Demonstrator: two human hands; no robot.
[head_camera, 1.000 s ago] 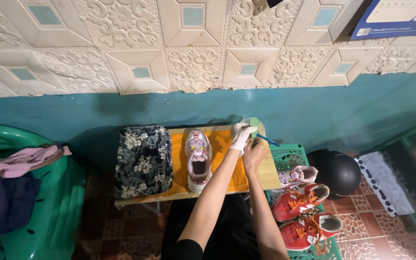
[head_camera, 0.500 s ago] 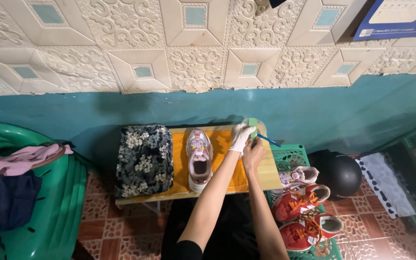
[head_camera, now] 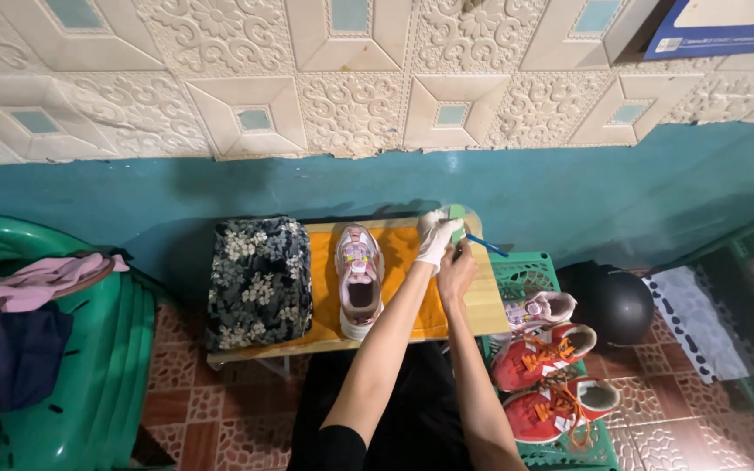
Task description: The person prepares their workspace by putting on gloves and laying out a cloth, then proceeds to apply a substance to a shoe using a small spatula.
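Note:
A pink and white sneaker (head_camera: 359,279) lies on an orange cloth (head_camera: 399,301) spread over a low wooden table (head_camera: 490,305). My left hand (head_camera: 436,240), in a white glove, rests at the table's far right corner and grips a small round green container (head_camera: 458,212). Just below it, my bare right hand (head_camera: 455,270) has its fingers closed around a thin blue-handled brush (head_camera: 487,245) that points right, off the table edge. Both hands are to the right of the sneaker and do not touch it.
A dark floral bag (head_camera: 259,279) lies on the table's left end. Several red and pink shoes (head_camera: 547,362) sit in a green crate (head_camera: 525,275) at the right, beside a black helmet (head_camera: 617,305). A green plastic chair (head_camera: 89,366) holds clothes at the left. A teal wall (head_camera: 569,187) is behind.
Both hands stay at the table's far right corner with almost no movement. The sneaker has not moved.

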